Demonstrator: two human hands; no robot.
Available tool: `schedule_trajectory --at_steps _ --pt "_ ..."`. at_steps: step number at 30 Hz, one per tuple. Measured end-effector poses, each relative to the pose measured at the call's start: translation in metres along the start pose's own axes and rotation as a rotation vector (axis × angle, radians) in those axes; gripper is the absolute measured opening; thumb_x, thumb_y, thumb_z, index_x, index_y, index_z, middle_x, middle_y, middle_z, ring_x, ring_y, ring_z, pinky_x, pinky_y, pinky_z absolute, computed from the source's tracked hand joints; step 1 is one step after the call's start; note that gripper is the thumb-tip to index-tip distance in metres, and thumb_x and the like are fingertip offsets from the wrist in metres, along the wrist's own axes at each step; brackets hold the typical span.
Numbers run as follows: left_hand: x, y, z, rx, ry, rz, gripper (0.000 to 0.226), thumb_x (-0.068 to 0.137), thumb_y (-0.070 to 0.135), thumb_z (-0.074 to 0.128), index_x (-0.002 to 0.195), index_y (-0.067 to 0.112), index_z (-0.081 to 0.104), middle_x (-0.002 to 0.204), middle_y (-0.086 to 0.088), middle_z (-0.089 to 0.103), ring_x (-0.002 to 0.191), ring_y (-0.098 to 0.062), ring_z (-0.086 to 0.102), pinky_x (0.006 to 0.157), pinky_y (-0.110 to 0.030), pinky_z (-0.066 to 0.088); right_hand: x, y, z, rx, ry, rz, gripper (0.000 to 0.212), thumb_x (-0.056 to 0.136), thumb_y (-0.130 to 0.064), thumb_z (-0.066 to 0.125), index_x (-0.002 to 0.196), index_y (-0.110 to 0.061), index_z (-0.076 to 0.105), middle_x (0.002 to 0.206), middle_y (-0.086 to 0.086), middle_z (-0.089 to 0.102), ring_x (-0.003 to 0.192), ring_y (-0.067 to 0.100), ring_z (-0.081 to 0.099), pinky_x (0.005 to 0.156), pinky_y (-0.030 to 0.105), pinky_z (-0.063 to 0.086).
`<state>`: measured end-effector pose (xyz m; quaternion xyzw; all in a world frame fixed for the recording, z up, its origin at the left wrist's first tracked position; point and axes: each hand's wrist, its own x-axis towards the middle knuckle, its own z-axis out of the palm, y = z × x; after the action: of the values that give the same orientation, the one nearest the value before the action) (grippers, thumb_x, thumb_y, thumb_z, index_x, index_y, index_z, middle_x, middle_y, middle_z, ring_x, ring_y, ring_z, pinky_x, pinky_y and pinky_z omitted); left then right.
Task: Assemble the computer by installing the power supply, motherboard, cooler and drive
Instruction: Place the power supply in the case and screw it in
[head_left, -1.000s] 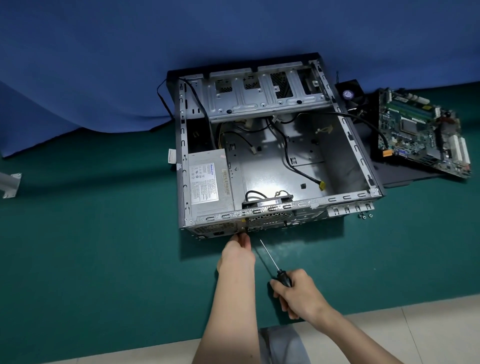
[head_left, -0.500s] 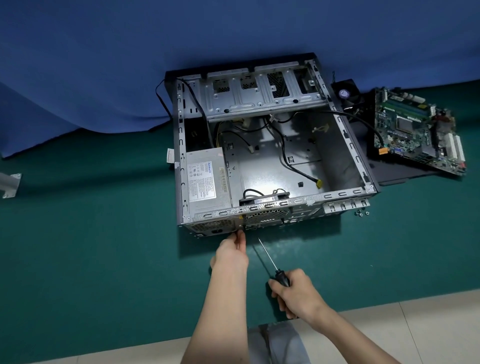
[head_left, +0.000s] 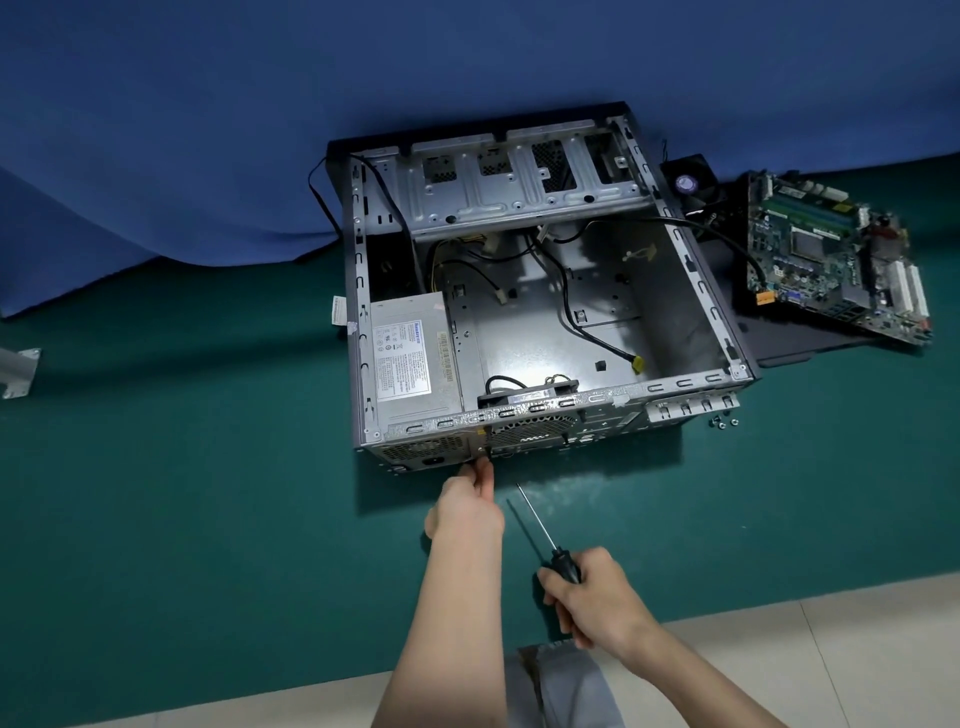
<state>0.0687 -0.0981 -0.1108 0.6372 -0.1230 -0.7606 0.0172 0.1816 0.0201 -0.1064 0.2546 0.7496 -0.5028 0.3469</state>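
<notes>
An open grey computer case (head_left: 691, 270) lies on a green mat. The silver power supply (head_left: 410, 358) sits in its near-left corner. My left hand (head_left: 467, 501) reaches to the case's rear panel below the power supply, fingertips pinched together at a spot there; whatever they pinch is too small to see. My right hand (head_left: 592, 597) grips the black handle of a screwdriver (head_left: 540, 530), its thin shaft pointing up-left toward the case. The green motherboard (head_left: 836, 260) lies to the right on a black panel. A black cooler fan (head_left: 688, 179) sits behind the case's right corner.
Several small screws (head_left: 723, 422) lie on the mat at the case's near-right corner. Loose black cables (head_left: 582, 312) trail across the case floor. A blue cloth (head_left: 208, 130) hangs behind. A grey bracket (head_left: 18, 371) lies at far left. Pale floor tiles (head_left: 857, 649) border the mat in front.
The view has shifted slightly. My left hand stays pinched at the rear panel and my right hand keeps hold of the screwdriver in about the same place.
</notes>
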Motion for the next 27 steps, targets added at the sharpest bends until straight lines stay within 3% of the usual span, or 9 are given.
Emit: schedule_trajectory --at_steps 3,5,6,8,11,17,27 --pt "-0.002 0.005 -0.01 0.277 -0.069 -0.053 0.026 0.095 -0.008 0.043 0.119 -0.008 0.054 0.102 -0.019 0.063 0.089 -0.026 0.065 0.086 -0.037 0.05 0.0 0.0 0.001 -0.005 -0.006 -0.003 0.035 0.093 -0.017 0.058 0.06 -0.008 0.053 0.044 0.008 0.052 0.03 0.017 0.04 0.036 0.021 0.032" --pt "-0.003 0.011 -0.017 0.404 -0.119 -0.082 0.025 0.097 -0.003 0.042 0.117 -0.004 0.056 0.109 -0.014 0.063 0.107 -0.024 0.061 0.091 -0.036 0.048 0.002 -0.003 0.003 0.008 -0.002 -0.018 0.03 0.092 -0.02 0.06 0.066 -0.009 0.051 0.046 0.007 0.053 0.031 0.018 0.041 0.036 0.021 0.032" --pt "-0.006 0.017 -0.017 0.457 -0.138 -0.107 0.021 0.098 0.0 0.042 0.111 0.0 0.058 0.107 -0.01 0.063 0.104 -0.02 0.061 0.089 -0.033 0.048 0.004 -0.005 0.005 0.021 0.008 -0.026 0.027 0.092 -0.022 0.061 0.071 -0.01 0.051 0.047 0.007 0.053 0.031 0.019 0.041 0.035 0.02 0.031" --pt "-0.006 0.022 -0.019 0.529 -0.17 -0.116 0.016 0.097 0.005 0.044 0.093 0.005 0.059 0.093 -0.002 0.062 0.081 -0.013 0.059 0.074 -0.025 0.045 0.008 -0.011 0.007 0.038 0.029 -0.043 0.024 0.092 -0.026 0.06 0.079 -0.009 0.05 0.049 0.006 0.054 0.031 0.02 0.043 0.033 0.019 0.03" --pt "0.001 0.028 -0.024 0.541 -0.215 -0.116 0.019 0.096 0.005 0.043 0.081 0.005 0.056 0.072 0.0 0.05 0.059 -0.01 0.042 0.057 -0.022 0.031 0.014 -0.019 0.012 0.002 0.031 -0.096 0.025 0.095 -0.028 0.056 0.083 -0.007 0.053 0.05 0.006 0.054 0.031 0.02 0.046 0.033 0.019 0.031" --pt "0.011 0.037 -0.034 0.541 -0.318 -0.141 0.019 0.095 0.007 0.042 0.083 0.003 0.057 0.051 0.002 0.037 0.042 -0.009 0.03 0.051 -0.022 0.024 0.023 -0.028 0.023 -0.032 0.005 -0.108 0.03 0.095 -0.03 0.058 0.073 -0.008 0.055 0.049 0.006 0.055 0.029 0.015 0.044 0.033 0.019 0.032" --pt "0.013 0.043 -0.033 0.635 -0.366 -0.123 0.017 0.093 0.004 0.043 0.088 0.001 0.059 0.05 0.003 0.034 0.037 -0.008 0.029 0.05 -0.022 0.024 0.029 -0.031 0.035 -0.013 0.009 -0.113 0.032 0.096 -0.029 0.056 0.072 -0.009 0.052 0.049 0.006 0.053 0.03 0.016 0.042 0.035 0.019 0.033"
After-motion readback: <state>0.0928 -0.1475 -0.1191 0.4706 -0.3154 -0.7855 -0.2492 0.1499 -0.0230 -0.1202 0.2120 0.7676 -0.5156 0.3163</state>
